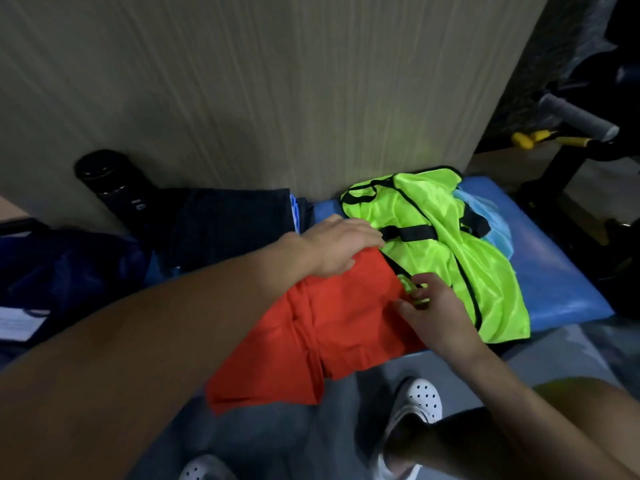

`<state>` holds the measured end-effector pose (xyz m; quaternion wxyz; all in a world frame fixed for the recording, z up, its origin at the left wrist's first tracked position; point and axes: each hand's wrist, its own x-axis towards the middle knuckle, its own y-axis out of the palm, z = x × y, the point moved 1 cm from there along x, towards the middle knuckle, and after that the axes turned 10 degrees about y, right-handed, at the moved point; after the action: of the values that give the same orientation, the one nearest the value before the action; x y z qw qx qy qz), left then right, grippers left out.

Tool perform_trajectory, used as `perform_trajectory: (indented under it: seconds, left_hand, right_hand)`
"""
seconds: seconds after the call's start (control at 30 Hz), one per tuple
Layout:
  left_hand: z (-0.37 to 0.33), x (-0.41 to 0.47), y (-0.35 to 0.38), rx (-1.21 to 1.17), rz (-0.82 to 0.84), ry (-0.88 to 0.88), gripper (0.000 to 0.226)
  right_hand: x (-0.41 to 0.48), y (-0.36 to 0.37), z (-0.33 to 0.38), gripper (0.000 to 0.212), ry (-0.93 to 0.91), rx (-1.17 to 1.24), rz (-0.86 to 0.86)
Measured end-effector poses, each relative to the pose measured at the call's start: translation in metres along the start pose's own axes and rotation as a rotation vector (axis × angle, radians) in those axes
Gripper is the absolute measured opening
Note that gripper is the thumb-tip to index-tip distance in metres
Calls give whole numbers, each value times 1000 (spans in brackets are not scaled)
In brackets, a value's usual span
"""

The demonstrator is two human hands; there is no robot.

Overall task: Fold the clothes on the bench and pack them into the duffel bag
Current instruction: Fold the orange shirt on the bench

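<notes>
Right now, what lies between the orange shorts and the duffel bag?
Head view: a dark folded garment lies on the bench between orange shorts and duffel bag.

shorts on bench, vest right of them, duffel bag left

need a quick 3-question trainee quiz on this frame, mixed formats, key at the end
1. True or false: the left hand rests with straight fingers on the orange shorts.
2. How does the right hand meet the green vest? A) pinches its edge B) lies flat on it C) does not touch it
3. Fill in: the vest lies on a ___ bench.

Key: 1 true; 2 A; 3 blue.
</notes>
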<state>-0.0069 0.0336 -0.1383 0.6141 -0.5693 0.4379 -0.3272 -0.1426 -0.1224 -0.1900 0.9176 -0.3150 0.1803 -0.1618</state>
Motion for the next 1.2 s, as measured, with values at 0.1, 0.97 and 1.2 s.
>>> perform_trajectory:
  seconds: [0.1, 0.97, 1.2]
  left_hand:
    - [8, 16, 1, 21, 123, 74, 64]
    - [42, -12, -9, 92, -558, 111, 36]
    - [38, -75, 36, 304, -286, 48, 46]
  right_hand:
    - [-4, -4, -4, 58, 29, -54, 81]
    - [3, -32, 18, 19, -599, 100, -123]
    - [-31, 31, 22, 20, -779, -208, 136]
